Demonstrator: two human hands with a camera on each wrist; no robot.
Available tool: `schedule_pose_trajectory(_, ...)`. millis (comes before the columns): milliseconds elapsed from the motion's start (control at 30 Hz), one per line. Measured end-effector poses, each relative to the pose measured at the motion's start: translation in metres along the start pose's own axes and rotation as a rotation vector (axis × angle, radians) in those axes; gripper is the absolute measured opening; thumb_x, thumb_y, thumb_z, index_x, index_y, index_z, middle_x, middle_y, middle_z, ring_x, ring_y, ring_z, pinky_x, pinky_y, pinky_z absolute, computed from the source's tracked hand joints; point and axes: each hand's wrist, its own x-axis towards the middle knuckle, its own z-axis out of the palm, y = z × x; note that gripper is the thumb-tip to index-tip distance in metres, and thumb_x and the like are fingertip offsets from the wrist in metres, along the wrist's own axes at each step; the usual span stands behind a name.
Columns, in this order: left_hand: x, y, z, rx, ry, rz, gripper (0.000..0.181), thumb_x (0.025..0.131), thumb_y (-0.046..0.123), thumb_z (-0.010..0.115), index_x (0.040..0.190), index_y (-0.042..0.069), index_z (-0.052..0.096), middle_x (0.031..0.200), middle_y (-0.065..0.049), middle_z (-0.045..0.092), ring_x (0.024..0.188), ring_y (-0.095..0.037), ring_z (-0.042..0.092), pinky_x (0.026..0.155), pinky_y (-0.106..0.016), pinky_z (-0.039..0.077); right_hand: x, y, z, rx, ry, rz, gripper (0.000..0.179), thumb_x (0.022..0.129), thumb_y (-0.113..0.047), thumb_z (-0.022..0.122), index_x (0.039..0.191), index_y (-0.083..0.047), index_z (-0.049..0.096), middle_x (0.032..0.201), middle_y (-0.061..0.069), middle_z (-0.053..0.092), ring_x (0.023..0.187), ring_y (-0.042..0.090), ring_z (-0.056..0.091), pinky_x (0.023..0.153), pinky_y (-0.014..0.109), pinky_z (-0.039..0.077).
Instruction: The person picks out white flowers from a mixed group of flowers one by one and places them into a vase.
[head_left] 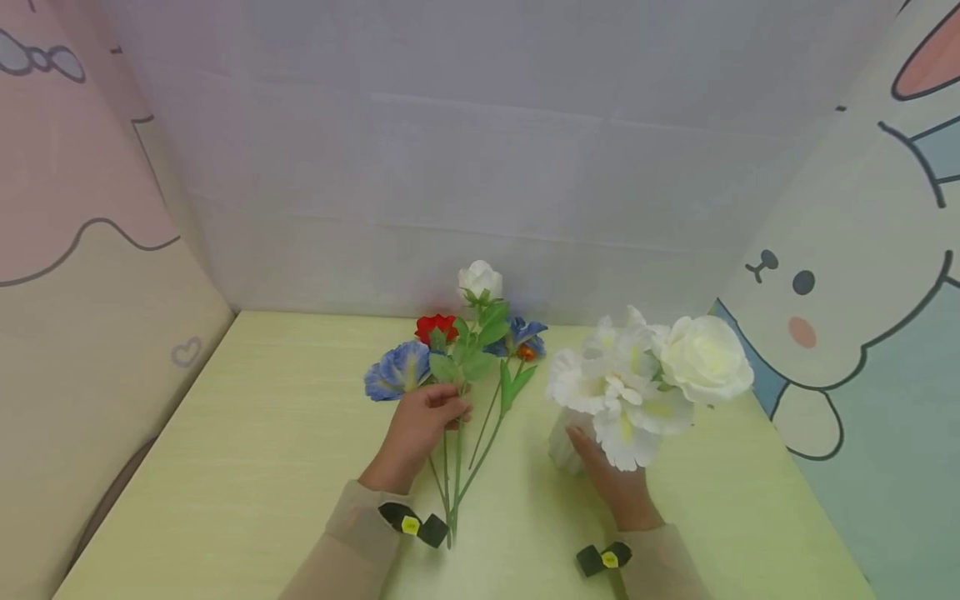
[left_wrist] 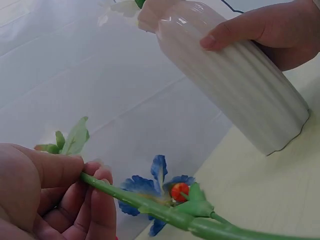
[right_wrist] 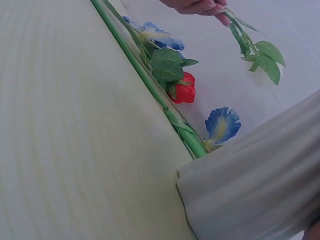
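Note:
My left hand (head_left: pixel 420 425) pinches the green stem (left_wrist: pixel 145 204) of a white rose (head_left: pixel 481 279) between thumb and fingers. The rose's leafy head points away toward the back wall, lifted above the tabletop in the right wrist view. My right hand (head_left: pixel 611 479) grips a white ribbed vase (left_wrist: pixel 235 80) standing on the table, thumb along its side. Out of the vase rise a large white rose (head_left: pixel 708 358) and ruffled white blooms (head_left: pixel 626 392), which cover part of the vase and hand from above.
Beside my left hand lie a blue flower (head_left: pixel 393 372), a red flower (head_left: pixel 437 327), another blue flower (head_left: pixel 517 336) and a small orange bud (head_left: pixel 527 353), stems running toward me. The pale yellow table (head_left: pixel 247 467) meets a white back wall (head_left: pixel 480 167) and cartoon-printed side walls.

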Motion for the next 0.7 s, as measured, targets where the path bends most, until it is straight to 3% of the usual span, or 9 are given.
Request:
schedule_pose_trajectory(200, 0.0028, -0.0056, 0.0007, -0.06, 0.024, 0.013, 0.032, 0.099, 0.009, 0.069, 0.129, -0.002, 0.068, 0.112, -0.015, 0.073, 0.093, -0.017, 0.07, 0.085, -0.032, 0.056, 0.0, -0.0012, 0.0004, 0.0, 0.001, 0.002, 0.077, 0.081, 0.007, 0.079, 0.146, 0.006, 0.038, 0.133, -0.005, 0.049, 0.126, 0.006, 0.045, 0.11, 0.016, 0.03)
schedule_pose_trajectory(433, 0.0027, -0.0042, 0.0009, -0.182, 0.039, 0.038, 0.031, 0.101, 0.007, 0.065, 0.13, -0.004, 0.063, 0.112, -0.006, 0.071, 0.095, -0.016, 0.069, 0.088, -0.03, 0.055, -0.0003, -0.0036, 0.0003, -0.025, 0.0, -0.002, 0.073, 0.081, 0.007, 0.079, 0.143, 0.007, 0.04, 0.13, -0.002, 0.051, 0.123, 0.003, 0.045, 0.109, 0.014, 0.03)
schedule_pose_trajectory(700, 0.0001, -0.0015, 0.0044, -0.304, 0.01, 0.056, 0.022, 0.099, 0.0, 0.065, 0.12, -0.007, 0.06, 0.11, -0.007, 0.067, 0.095, -0.019, 0.067, 0.088, -0.031, 0.057, 0.0003, -0.0027, -0.0021, 0.003, -0.016, 0.022, 0.09, 0.083, 0.006, 0.08, 0.156, -0.001, 0.028, 0.149, 0.009, 0.044, 0.136, 0.008, 0.04, 0.115, 0.019, 0.028)
